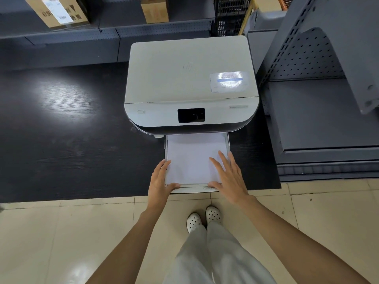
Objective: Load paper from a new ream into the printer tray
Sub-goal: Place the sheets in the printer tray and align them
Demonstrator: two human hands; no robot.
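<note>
One stack of white paper [192, 158] lies flat in the pulled-out tray [227, 143], which juts from the front of the printer [188, 78] toward the person; the far end of the sheets runs under the printer's dark lower lip. The left hand [159, 181] rests along the tray's left wall with its fingers straight and its thumb laid over the near corner of the stack, gripping nothing. The right hand [229, 177] lies spread and flat on the right side of the sheets, thumb at the near edge, also gripping nothing. Judging by its look, the stack is thin and light, limp as a whole yet stiff enough along its edges to be squared, and the top sheets are likely to slide on each other, so pressing down with a flat palm and nudging the edges suits it better than pinching. The tray itself seems best taken at its front lip, nearest the person, to push it home. The printer stands on a dark wood-grain table [61, 119], with grey metal shelving [307, 99] to its right and cardboard boxes [57, 11] behind it.
</note>
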